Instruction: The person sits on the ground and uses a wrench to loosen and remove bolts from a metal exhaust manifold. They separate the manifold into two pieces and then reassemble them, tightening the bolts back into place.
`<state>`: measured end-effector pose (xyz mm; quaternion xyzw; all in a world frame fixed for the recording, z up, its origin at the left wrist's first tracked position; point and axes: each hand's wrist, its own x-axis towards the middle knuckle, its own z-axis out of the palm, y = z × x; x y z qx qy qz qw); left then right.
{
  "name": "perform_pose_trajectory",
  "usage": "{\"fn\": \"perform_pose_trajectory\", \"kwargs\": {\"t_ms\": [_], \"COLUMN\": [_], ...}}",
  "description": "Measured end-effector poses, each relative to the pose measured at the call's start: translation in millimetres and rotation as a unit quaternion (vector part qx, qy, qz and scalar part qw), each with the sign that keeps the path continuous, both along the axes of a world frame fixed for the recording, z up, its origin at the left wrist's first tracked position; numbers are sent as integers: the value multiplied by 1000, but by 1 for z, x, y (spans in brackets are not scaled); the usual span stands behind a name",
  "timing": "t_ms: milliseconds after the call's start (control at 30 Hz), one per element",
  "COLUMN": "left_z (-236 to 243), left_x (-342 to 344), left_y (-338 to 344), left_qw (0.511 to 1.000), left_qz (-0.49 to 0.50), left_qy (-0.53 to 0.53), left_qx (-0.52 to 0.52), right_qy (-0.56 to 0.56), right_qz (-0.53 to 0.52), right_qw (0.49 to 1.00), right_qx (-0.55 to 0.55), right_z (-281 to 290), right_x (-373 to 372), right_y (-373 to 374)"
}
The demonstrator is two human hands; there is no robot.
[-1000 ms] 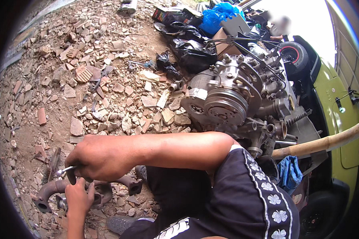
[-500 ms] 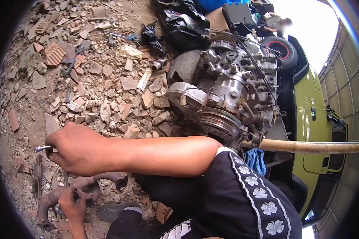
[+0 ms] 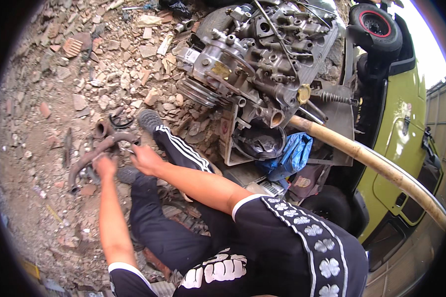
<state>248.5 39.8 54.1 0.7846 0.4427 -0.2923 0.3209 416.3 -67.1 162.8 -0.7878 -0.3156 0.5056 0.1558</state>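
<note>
A rusty brown exhaust manifold with curved pipes lies on the rubble in front of my feet. My left hand is at its near side, against the pipe; motion smears the fingers, and I cannot make out their grip. Close to the manifold's right end is my right hand, its fingers closed. A thin bright sliver of the wrench shows at those fingertips, the rest of it being covered by the hand. Beyond the manifold sits a dark curved piece.
A greasy engine with pulleys stands at the upper right, beside a blue plastic bag. A bamboo pole runs from it toward the right. Behind stands a green vehicle. Broken brick and stone cover the ground.
My right hand has come down from the far left, where it held the wrench, to the manifold's right end. My view has shifted, bringing both arms and my legs further in.
</note>
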Motion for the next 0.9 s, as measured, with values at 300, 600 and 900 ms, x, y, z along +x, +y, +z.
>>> {"fn": "perform_pose_trajectory", "kwargs": {"t_ms": [300,600,900], "left_z": [234,389,443], "left_x": [43,-67,-40], "left_y": [-54,-50,-12], "left_qw": [834,811,816], "left_qz": [439,522,496], "left_qy": [-220,-119,-218], "left_qx": [-251,-236,-201], "right_qy": [-11,-71,-131], "right_qz": [-288,-400,-641], "right_qw": [945,914,755], "right_qx": [-154,8,-48], "right_z": [108,194,214], "right_x": [18,124,135], "right_y": [-100,-129,-216]}}
